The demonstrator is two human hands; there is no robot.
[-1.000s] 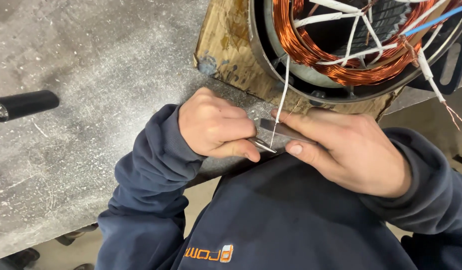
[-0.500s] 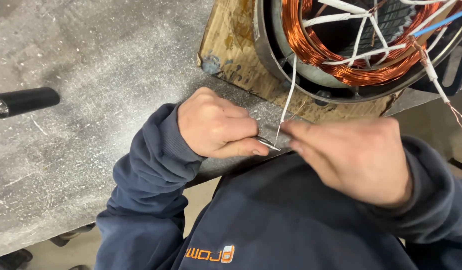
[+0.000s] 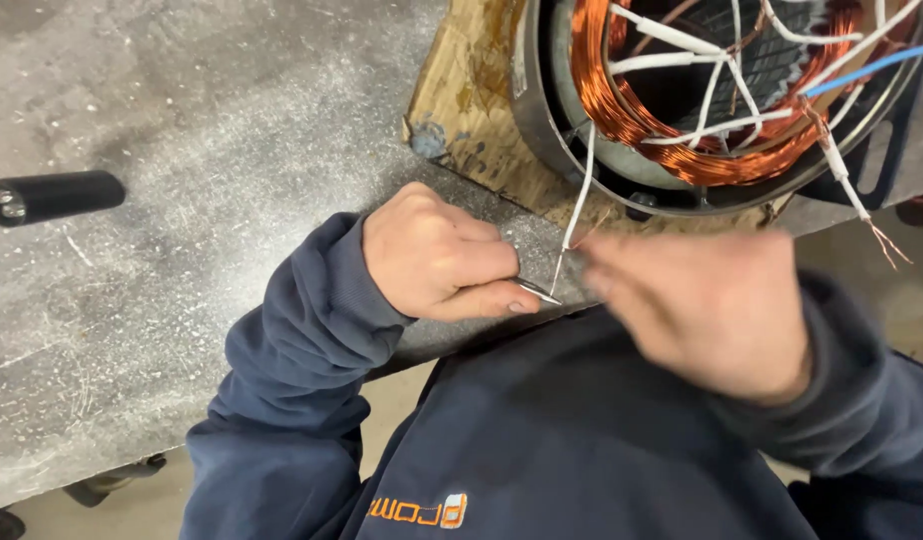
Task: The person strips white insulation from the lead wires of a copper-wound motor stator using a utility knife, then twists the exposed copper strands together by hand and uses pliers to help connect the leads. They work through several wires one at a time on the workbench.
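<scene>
At frame centre our left hand (image 3: pixel 437 255) is fisted, its grip pinching a thin metal blade (image 3: pixel 537 291) against the tip of a white sleeved wire (image 3: pixel 575 215). The wire runs thin and straight down from the copper winding (image 3: pixel 632 120) at upper right. Our right hand (image 3: pixel 702 305) is blurred just beside the wire; we cannot tell its grip. The grey worktop (image 3: pixel 182 300) lies beneath.

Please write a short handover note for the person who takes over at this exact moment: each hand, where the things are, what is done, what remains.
Left hand: closed fist on a small metal blade at the bench edge.
Right hand: blurred; its fingers are at the lower end of the white-sleeved lead, grip unclear.
The lead hangs from the copper-wound stator, which stands on a wooden board.
Black cylinder lies apart, to the left.
Done: lead pulled down to the blade.
Left: lead end looks unfinished.
</scene>
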